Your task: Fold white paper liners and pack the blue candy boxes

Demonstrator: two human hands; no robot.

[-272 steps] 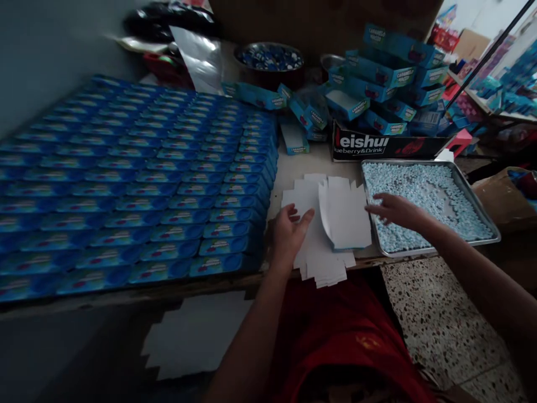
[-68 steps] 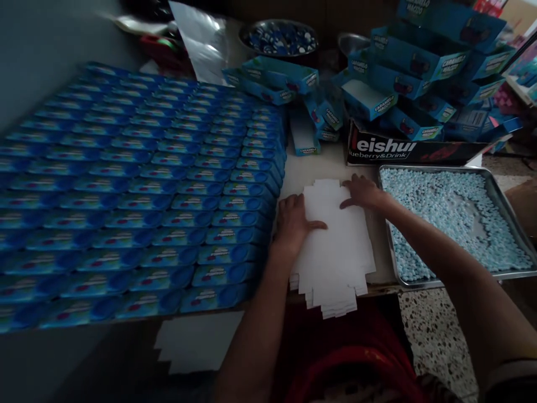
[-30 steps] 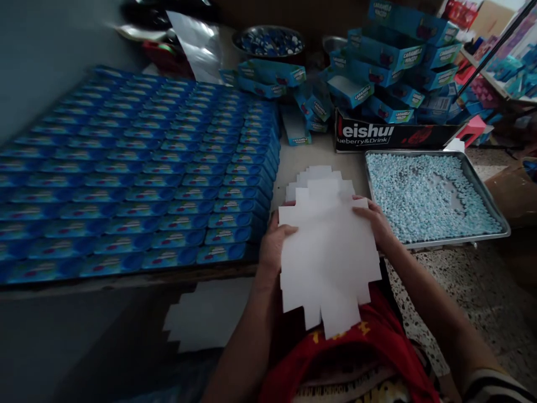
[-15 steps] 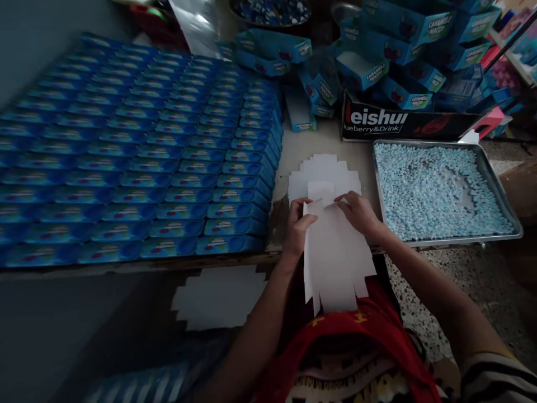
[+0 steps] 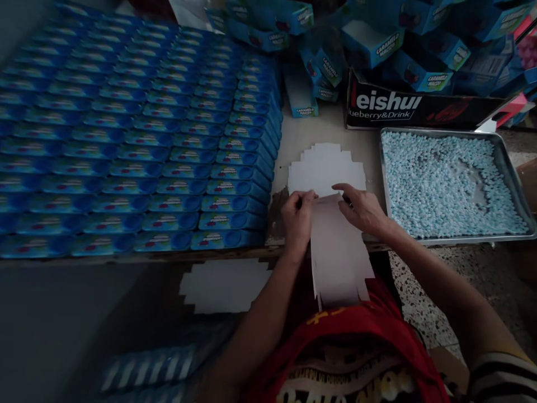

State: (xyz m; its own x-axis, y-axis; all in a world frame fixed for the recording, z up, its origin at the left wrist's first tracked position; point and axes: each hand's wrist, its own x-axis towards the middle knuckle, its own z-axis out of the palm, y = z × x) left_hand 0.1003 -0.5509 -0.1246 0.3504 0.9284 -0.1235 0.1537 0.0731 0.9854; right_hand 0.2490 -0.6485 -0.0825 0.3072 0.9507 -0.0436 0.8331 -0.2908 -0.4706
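Observation:
A white die-cut cardboard sheet (image 5: 340, 246) lies between my hands, its near end against the red apron. My left hand (image 5: 298, 215) pinches its far left corner, thumb and fingers closed on the folded edge. At the far right corner is my right hand (image 5: 359, 208), with the index finger stretched along the top edge and the other fingers curled against the cardboard. The far flap stands bent up between them. Just beyond, flat white cardboard blanks (image 5: 325, 167) with stepped edges lie on the table.
Rows of blue packed boxes (image 5: 138, 140) fill the table's left side. A metal tray (image 5: 384, 168) of pale blue candies stands at right. Behind it are a black carton (image 5: 388, 109) and piled blue boxes (image 5: 373, 45). More white blanks (image 5: 226, 284) lie below the table edge.
The far flap has gone from lying outward to bent up. Both hands have come to its corners, and the left side has been brought in. The view has tilted down slightly.

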